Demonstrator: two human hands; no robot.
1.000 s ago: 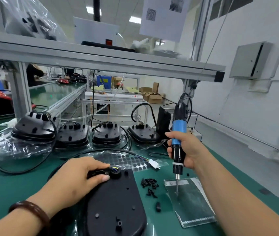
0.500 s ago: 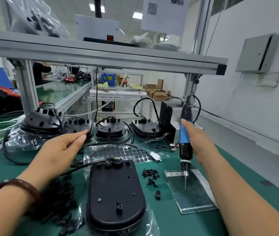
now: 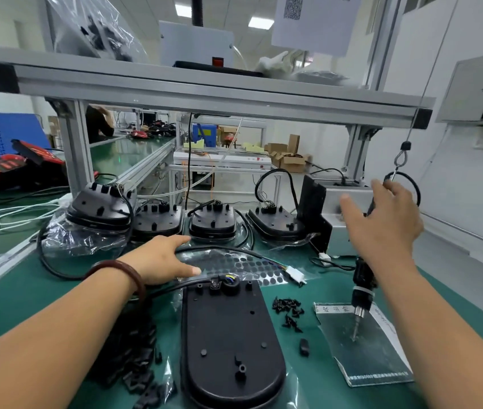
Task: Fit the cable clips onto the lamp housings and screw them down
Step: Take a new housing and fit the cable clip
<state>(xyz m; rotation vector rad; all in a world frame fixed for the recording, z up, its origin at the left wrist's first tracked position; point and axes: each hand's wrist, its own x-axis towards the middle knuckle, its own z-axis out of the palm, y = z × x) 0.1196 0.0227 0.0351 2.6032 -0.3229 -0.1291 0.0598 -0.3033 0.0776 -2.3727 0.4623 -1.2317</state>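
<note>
Left hand [image 3: 162, 261] flat, right hand [image 3: 381, 219] spread, both empty. Housing [image 3: 228, 335] looks rigid, light, slick plastic; grip its long edges, not cable [image 3: 219, 247]

Left hand [image 3: 160, 258] and right hand [image 3: 381, 222] show straight fingers.

QR sheet [image 3: 314, 22] hung overhead | cardboard boxes [image 3: 290, 164] far back | grey cabinet [image 3: 470, 90] mounted at right
</note>
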